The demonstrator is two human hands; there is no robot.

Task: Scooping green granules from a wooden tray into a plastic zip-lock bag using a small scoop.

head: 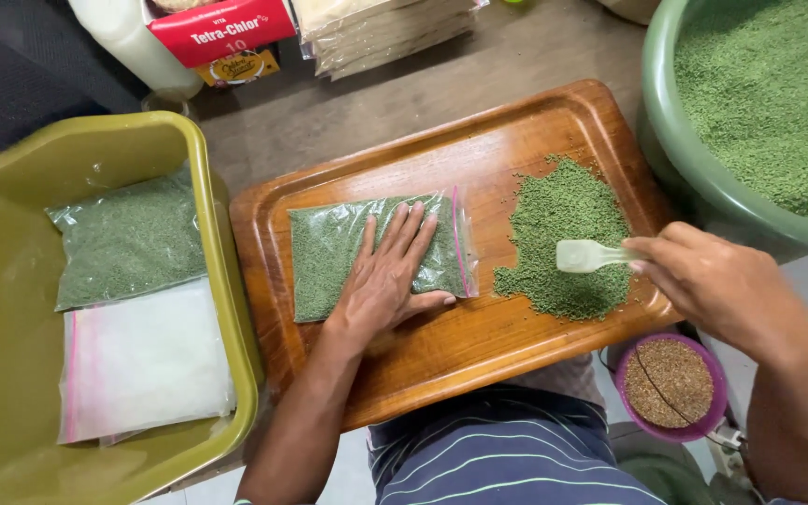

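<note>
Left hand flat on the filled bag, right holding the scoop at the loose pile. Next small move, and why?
Probably lift the left hand and move the zip bag off the wooden tray. The bag lies flat, looks full of green granules, and the hand presses it down as if sealing or levelling. The right hand holds the small white scoop at the loose granule pile, so more filling seems to wait on a fresh bag.

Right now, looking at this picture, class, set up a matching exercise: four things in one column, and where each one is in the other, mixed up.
Things:
1. White scoop
2. Flat bag of green granules
3. White bag
4. Brown grains

Places:
A. In the small purple bowl
B. In the right hand
C. In the olive tub
D. Under the left hand on the wooden tray

Pairs: 1-B, 2-D, 3-C, 4-A
</note>
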